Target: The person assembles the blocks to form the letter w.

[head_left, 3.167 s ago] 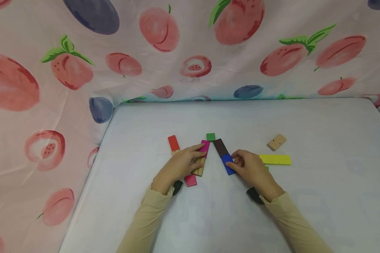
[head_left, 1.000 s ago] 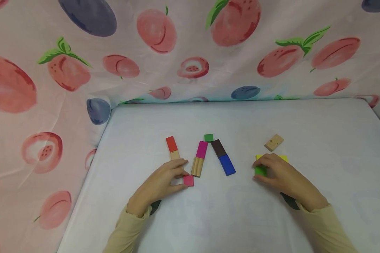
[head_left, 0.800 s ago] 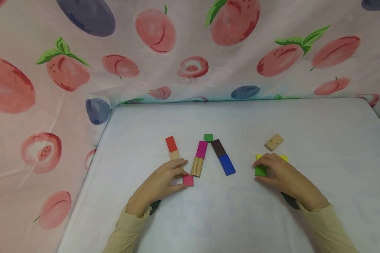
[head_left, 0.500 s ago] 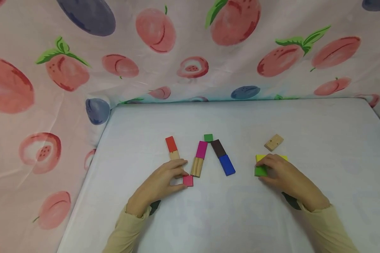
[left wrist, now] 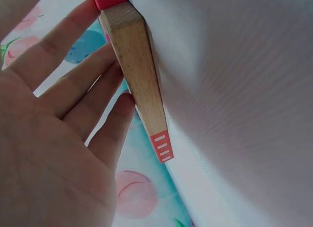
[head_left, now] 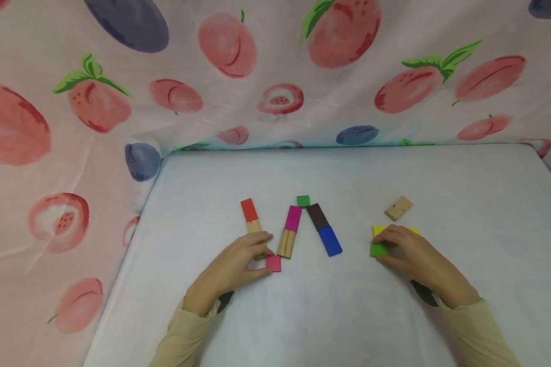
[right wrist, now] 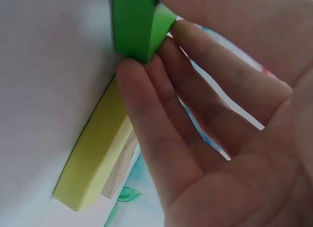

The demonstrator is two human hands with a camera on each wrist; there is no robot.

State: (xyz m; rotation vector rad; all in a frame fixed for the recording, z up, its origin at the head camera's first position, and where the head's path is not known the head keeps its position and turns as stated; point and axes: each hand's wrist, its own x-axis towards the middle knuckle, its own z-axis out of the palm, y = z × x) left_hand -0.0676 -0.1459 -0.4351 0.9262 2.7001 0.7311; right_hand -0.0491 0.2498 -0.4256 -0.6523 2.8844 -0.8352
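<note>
My left hand (head_left: 229,267) pinches a small pink block (head_left: 273,263) between thumb and index finger on the white table. Its other fingers lie along a plain wooden block (left wrist: 139,70), mostly covered in the head view; a red block (head_left: 248,209) continues its line. On the right side, my right hand (head_left: 420,260) holds a green block (head_left: 378,250) between thumb and fingers. Directly behind it lies a long yellow block (right wrist: 93,148), partly hidden by the hand in the head view. Both held blocks rest on the table.
Between the hands, a magenta block (head_left: 293,218) meets a grooved wooden block (head_left: 286,243), and a dark brown block (head_left: 318,216) meets a blue one (head_left: 330,241). A small green block (head_left: 303,201) sits at their top. A speckled wooden block (head_left: 398,208) lies back right.
From the magenta and grooved blocks, my left hand has moved down-left to the pink block. My right hand has left the blue block for the green one, its fingers lately shifting slightly right.
</note>
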